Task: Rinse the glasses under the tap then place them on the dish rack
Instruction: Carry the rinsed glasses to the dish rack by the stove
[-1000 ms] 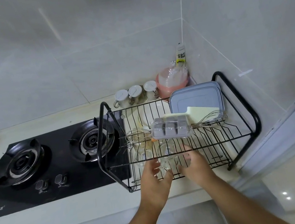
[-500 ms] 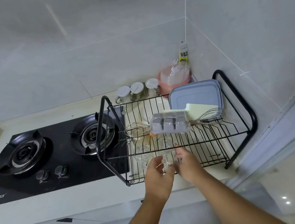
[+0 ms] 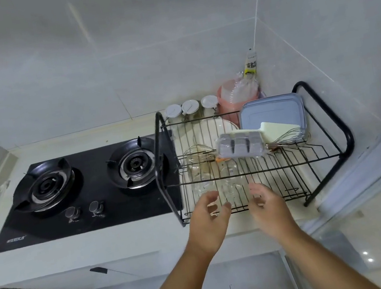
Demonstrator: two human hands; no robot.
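A black wire dish rack (image 3: 346, 139) stands on the counter in the corner. Several clear glasses (image 3: 230, 185) stand on its lower shelf, seen through the upper wires. My left hand (image 3: 208, 222) hovers at the rack's front edge with loosely curled fingers and holds nothing. My right hand (image 3: 268, 204) is beside it, a little to the right, fingers relaxed and apart from the glasses. Neither hand touches a glass.
On the rack's upper shelf lie a grey ice-cube tray (image 3: 240, 147), a blue lid (image 3: 270, 115), a pale board and wire whisks (image 3: 285, 139). A black gas hob (image 3: 85, 188) sits to the left. Jars (image 3: 190, 107) and a pink container (image 3: 237, 98) stand behind.
Both hands have drawn back from the glasses on the lower shelf and spread apart; the view has shifted slightly upward.
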